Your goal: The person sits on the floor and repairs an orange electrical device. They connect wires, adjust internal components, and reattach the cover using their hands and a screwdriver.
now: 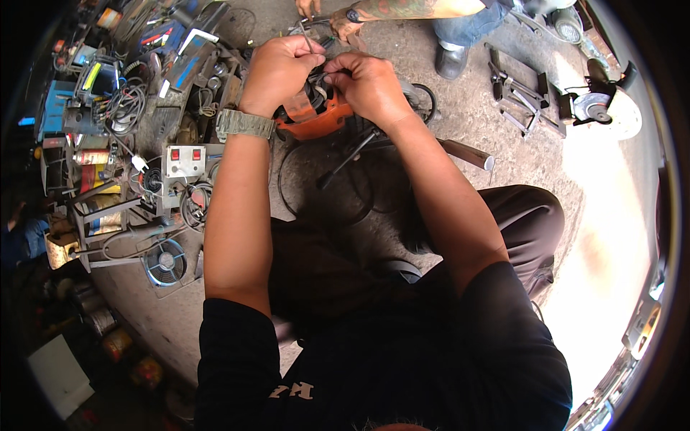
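Observation:
Both of my hands are over an orange machine housing (320, 126) with dark parts and wires inside its open top. My left hand (280, 68) is closed, with a thin metal rod (306, 36) sticking up from between its fingers; a watch with a woven strap (244, 125) is on that wrist. Close beside it, my right hand (370, 85) has its thumb and fingers pinched together over the wires. Whatever is in that pinch is too small to make out. Below the housing, a black-ended rod (348, 161) slants over a loop of dark cable.
Across from me, a co-worker's hand (345, 27) and boot (451, 61) are close by. At left stand a switch box with two red switches (185, 161), coiled cables (126, 108) and a blue fan (165, 261). A cut-off saw (600, 108) stands at right.

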`<state>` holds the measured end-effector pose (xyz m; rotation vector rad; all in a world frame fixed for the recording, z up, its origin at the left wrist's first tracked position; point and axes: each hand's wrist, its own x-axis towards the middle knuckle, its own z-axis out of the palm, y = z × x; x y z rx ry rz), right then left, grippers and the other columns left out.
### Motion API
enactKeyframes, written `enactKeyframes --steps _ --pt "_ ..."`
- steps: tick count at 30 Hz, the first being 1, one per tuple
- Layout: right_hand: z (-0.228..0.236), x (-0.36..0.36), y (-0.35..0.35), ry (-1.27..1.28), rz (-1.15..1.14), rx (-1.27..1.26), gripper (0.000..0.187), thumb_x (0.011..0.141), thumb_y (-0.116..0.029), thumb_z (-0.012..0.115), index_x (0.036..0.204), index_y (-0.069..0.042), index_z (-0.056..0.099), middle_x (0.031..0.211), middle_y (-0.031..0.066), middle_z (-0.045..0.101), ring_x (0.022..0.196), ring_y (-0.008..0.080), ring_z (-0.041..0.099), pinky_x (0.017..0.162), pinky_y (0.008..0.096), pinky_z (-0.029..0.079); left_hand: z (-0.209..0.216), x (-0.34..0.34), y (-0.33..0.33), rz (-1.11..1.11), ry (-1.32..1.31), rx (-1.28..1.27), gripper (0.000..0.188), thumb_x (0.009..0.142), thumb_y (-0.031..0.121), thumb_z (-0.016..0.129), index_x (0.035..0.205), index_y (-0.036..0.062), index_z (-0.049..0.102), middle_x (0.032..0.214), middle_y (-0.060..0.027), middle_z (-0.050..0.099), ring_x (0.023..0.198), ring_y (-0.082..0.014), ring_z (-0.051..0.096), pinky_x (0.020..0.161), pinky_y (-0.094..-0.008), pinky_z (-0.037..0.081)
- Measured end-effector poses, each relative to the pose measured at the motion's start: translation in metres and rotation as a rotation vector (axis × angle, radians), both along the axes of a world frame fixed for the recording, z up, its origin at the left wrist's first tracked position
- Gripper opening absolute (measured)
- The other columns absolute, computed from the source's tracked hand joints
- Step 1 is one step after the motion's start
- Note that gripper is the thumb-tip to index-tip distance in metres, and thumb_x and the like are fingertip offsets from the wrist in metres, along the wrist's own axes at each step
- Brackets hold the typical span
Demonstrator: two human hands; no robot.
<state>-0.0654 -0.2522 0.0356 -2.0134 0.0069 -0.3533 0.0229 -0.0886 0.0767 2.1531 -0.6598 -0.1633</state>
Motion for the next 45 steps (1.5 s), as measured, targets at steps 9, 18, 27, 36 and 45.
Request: enactKeyframes --steps 9,18,27,36,45 --pt "-0.003 0.006 -0.001 0.015 0.039 0.063 0.014 0.088 -0.011 0.077 0.102 -0.009 0.079 0.102 0.0146 0.076 0.096 0.0345 0.074 0.087 0.0414 0.058 0.002 0.0 -0.001 0.002 0.014 0.017 0.016 0.095 0.005 0.072 0.108 -0.0037 0.075 0.09 -0.0039 0.077 0.078 -0.0063 0.062 0.071 -0.0253 0.05" --pt "-0.013 -0.003 0.004 -0.232 -0.025 -0.166 0.015 0.088 -0.008 0.08 0.102 -0.006 0.079 0.096 0.0097 0.074 0.086 0.0275 0.074 0.081 0.0367 0.059 0.004 0.0 -0.002 0.006 0.016 0.056 0.015 0.094 0.005 0.073 0.106 -0.0034 0.075 0.092 -0.0059 0.078 0.08 -0.0079 0.066 0.075 -0.0258 0.052" --pt "-0.015 -0.007 0.008 -0.194 -0.052 -0.087 0.013 0.091 -0.006 0.076 0.103 -0.006 0.079 0.099 0.0088 0.073 0.093 0.0295 0.072 0.085 0.0376 0.058 0.0 -0.001 -0.001 -0.008 0.002 -0.017 0.015 0.094 0.004 0.074 0.107 -0.0026 0.076 0.089 -0.0053 0.077 0.077 -0.0068 0.064 0.07 -0.0253 0.05" --pt "0.011 0.004 0.011 0.143 0.009 -0.105 0.014 0.092 -0.005 0.07 0.103 -0.002 0.078 0.104 0.0163 0.073 0.099 0.0306 0.074 0.09 0.0393 0.057 -0.001 -0.001 0.0 0.007 0.03 -0.022 0.016 0.094 0.005 0.075 0.108 -0.0019 0.077 0.088 -0.004 0.077 0.077 -0.0061 0.063 0.071 -0.0248 0.05" --pt "-0.015 -0.001 0.0 -0.081 0.042 -0.107 0.016 0.091 -0.015 0.076 0.105 -0.012 0.082 0.115 0.0083 0.074 0.11 0.0304 0.066 0.101 0.0404 0.052 -0.001 0.0 -0.002 -0.005 0.028 -0.028 0.016 0.094 0.004 0.074 0.108 -0.0022 0.077 0.09 -0.004 0.077 0.08 -0.0065 0.064 0.073 -0.0254 0.051"
